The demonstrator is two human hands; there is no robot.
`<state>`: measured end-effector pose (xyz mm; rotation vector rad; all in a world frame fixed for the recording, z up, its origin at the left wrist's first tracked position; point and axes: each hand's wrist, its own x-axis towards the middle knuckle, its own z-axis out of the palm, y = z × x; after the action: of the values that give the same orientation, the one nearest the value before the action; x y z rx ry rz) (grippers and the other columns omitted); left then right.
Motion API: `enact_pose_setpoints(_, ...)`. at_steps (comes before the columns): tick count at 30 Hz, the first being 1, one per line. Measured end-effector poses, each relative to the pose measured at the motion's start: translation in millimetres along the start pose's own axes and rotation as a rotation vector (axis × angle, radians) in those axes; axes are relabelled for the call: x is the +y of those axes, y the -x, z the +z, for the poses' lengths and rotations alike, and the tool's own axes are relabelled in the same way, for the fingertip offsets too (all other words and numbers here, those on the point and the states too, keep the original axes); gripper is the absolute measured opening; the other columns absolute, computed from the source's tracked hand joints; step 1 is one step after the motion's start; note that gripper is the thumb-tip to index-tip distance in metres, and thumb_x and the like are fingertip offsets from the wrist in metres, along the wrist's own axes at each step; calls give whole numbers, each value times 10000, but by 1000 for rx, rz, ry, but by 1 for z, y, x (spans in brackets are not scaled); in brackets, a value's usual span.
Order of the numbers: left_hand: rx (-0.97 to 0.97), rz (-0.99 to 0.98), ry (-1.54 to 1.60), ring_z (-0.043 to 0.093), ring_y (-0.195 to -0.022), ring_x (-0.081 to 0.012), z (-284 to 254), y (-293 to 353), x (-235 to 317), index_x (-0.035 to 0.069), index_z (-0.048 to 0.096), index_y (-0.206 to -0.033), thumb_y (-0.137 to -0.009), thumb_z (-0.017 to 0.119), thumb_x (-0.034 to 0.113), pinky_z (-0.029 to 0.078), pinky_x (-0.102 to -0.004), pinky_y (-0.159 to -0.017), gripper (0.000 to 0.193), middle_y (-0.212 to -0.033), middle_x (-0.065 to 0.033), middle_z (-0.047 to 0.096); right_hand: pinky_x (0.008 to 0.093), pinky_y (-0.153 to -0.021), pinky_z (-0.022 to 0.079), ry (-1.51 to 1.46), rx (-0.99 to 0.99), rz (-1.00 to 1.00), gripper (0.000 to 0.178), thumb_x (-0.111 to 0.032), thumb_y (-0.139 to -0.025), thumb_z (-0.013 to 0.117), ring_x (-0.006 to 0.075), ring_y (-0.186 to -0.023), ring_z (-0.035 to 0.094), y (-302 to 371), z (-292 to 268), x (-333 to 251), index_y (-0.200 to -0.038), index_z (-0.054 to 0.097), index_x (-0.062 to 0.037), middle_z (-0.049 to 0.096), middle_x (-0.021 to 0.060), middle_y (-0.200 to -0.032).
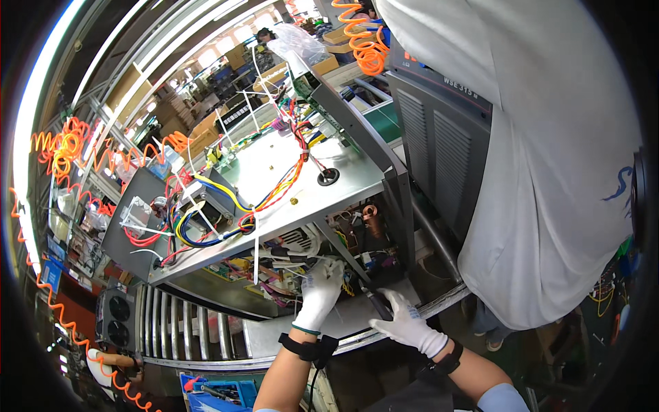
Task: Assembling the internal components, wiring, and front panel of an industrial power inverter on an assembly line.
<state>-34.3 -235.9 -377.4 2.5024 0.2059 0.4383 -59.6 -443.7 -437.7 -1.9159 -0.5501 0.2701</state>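
An open metal machine chassis (pixel 268 172) stands in front of me, with wire bundles on its top plate and a lower bay full of parts. My left hand (pixel 320 292), in a white glove, reaches into the near side of that bay. Its fingers are closed among pale cables (pixel 292 255); what they grip is hidden. Just right of it, my right hand (pixel 410 328), also gloved, holds a dark-handled tool (pixel 377 303) between thumb and fingers. The tool slants up and left toward the bay's lower edge; its tip is hard to make out.
A metal roller conveyor (pixel 185 326) runs at the left. Below it sits a blue tool tray (pixel 220 393). Another person in a grey garment (pixel 549 172) stands close at the right, beside a finished dark cabinet (pixel 443 137). Orange coiled hoses (pixel 371 51) hang above.
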Motion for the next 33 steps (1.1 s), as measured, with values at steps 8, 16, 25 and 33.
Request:
enact_pose_setpoints(8,-203,-234,381,561,-544,-163,-6,-10,-15,11,583,-798,-920,568,242,438,-316,-530,262,-627,-78,581,450,-938,429,255,173,-25,704,-311,-719,714,353,-1086,529,-23,3,-18,-1308,445,-34,533,192,-1178)
enact_pose_setpoints(16,-181,-374,651,397,-418,-51,-14,-5,-2,72,593,-820,-910,589,248,252,-216,-371,197,-557,25,486,473,-852,449,474,281,-104,671,-287,-686,729,337,-979,557,-34,10,-34,-1269,477,-71,541,163,-1112)
enact_pose_setpoints(25,-191,-392,674,415,-473,-61,-19,-2,10,48,569,-784,-922,578,213,306,-232,-420,215,-594,20,486,453,-751,504,553,279,-119,613,-242,-681,721,331,-892,598,-34,10,-24,-1231,507,-75,576,153,-1017)
enact_pose_setpoints(33,138,171,108,452,-515,-87,-24,36,-24,36,588,-762,-895,548,140,372,-271,-482,173,-579,-26,474,447,-816,501,488,112,-40,584,-292,-740,691,346,-926,604,1,21,18,-1243,506,-60,592,175,-1042)
